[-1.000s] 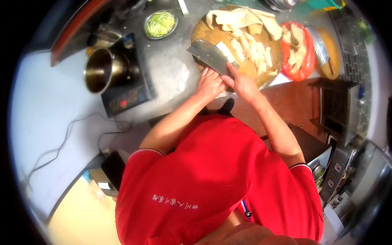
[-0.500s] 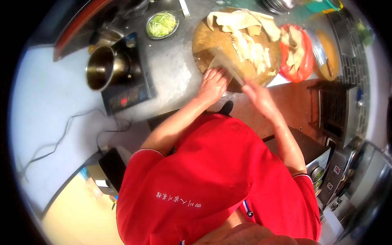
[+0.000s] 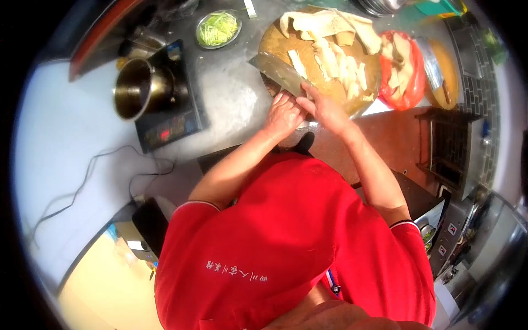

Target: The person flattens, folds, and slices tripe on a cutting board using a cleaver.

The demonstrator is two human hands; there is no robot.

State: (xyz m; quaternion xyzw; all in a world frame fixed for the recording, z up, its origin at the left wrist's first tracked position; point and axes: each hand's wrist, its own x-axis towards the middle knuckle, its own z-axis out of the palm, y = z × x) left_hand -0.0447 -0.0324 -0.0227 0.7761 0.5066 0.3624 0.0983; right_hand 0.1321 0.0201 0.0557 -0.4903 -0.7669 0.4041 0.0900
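A broad cleaver (image 3: 278,71) is in my right hand (image 3: 326,111), its blade slanting up and left across the near left part of a round wooden chopping board (image 3: 278,41). Close beside it, my left hand (image 3: 285,116) is at the board's near edge with its fingers curled down; the blade and fingers hide whatever is under the fingertips. Just beyond the blade lies one pale cut strip (image 3: 297,63). More cream-coloured strips (image 3: 342,69) are heaped at the middle of the board. Large pale, floppy sheets (image 3: 324,26) drape over its far side.
A red plastic bag (image 3: 408,99) holding more pale pieces sits right of the board, beside another round board (image 3: 448,71). Shredded green vegetable (image 3: 218,29) fills a plate at the back. At left, a metal pot (image 3: 133,89) stands by a black induction cooker (image 3: 168,129).
The cleaver has swung from a blurred, steeper position to a flatter slant leftward. My right hand has moved left against my left hand. A separate strip now shows beyond the blade.
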